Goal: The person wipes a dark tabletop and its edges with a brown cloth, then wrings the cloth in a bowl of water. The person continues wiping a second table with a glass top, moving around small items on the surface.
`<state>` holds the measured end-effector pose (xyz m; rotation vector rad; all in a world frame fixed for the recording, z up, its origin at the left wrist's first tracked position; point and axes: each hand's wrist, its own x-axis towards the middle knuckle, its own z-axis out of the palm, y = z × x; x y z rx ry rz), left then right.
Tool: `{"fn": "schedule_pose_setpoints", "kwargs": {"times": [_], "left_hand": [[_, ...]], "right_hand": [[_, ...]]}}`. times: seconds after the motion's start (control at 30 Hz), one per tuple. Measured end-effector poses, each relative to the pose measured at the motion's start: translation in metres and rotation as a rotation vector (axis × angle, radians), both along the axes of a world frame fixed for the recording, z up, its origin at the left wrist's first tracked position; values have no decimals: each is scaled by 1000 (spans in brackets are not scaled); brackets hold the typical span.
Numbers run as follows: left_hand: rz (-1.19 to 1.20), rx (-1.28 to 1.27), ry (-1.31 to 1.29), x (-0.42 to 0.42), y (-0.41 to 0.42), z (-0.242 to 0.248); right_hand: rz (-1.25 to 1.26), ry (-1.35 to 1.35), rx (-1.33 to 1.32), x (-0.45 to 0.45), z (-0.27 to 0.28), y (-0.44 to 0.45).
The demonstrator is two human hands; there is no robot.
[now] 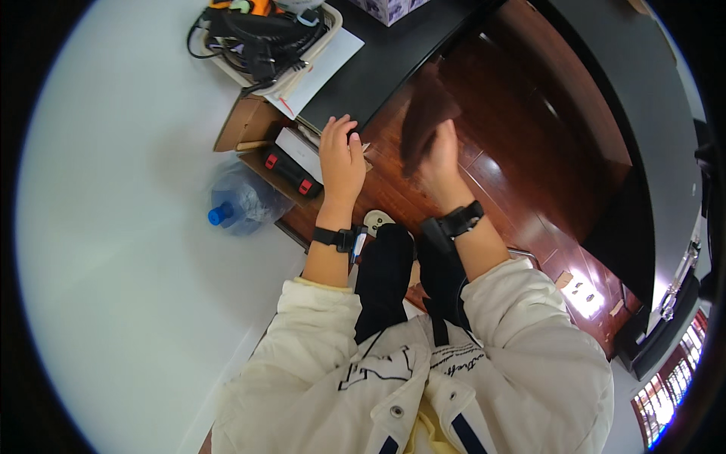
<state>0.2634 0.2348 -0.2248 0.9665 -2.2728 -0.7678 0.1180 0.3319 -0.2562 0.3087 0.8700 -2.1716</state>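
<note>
My right hand (pixel 442 156) grips a dark brown piece of what looks like cloth (pixel 425 122), blurred, raised above the wooden floor. The cloth hangs to the left of the hand and above it in the picture. My left hand (pixel 342 162) is held over the corner of the black desk and a cardboard box, fingers apart; a small dark patch shows by its fingertips, and I cannot tell what it is. Inside the cardboard box (pixel 249 122) lie a black cylindrical item with red parts (pixel 289 173) and a white box (pixel 298 150).
A cream basket (pixel 332 34) of black cables stands on white paper (pixel 334 62) on the black desk (pixel 363 74). A large clear water bottle (pixel 244 198) with a blue cap is beside the wall. Another dark desk (pixel 652 113) curves along the right. Scraps lie on the floor (pixel 499 187).
</note>
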Motion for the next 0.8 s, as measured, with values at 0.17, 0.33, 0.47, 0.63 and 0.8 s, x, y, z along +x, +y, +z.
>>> {"fn": "schedule_pose_setpoints", "kwargs": {"times": [0.17, 0.33, 0.47, 0.63, 0.8], "left_hand": [[-4, -115, 39, -5, 7, -40], [63, -299, 163, -6, 11, -72], [-8, -628, 182, -8, 0, -93], [-33, -790, 139, -6, -5, -103], [-16, -768, 178, -7, 0, -99]], "right_hand": [[28, 946, 421, 55, -64, -50], [-243, 1237, 381, 89, -117, -89], [-206, 964, 105, 82, -156, -101], [-307, 983, 234, 52, -226, -107], [-320, 1110, 311, 62, -262, -97]]}}
